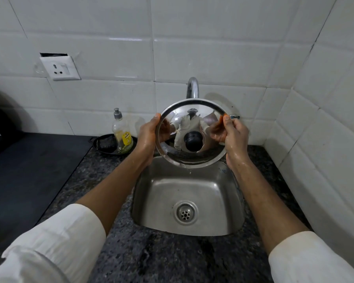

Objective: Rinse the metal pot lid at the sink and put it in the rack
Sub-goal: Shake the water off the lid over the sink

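I hold a round shiny metal pot lid (194, 119) upright over the back of the steel sink (227, 190), its top with the black knob facing me. My left hand (147, 137) grips the lid's left rim and my right hand (233, 135) grips its right rim. Both hands are wet. A drop hangs from the lid's lower edge. The curved chrome tap (193, 87) rises just behind the lid; its spout is hidden and no water stream shows. No rack is in view.
A soap bottle (122, 133) stands on a black dish (102, 142) with a dark scrubber, left of the sink. Speckled granite counter (102, 176) surrounds the basin. A dark slab (29, 164) lies at left. White tiled walls stand behind and at right, with a wall socket (59, 68).
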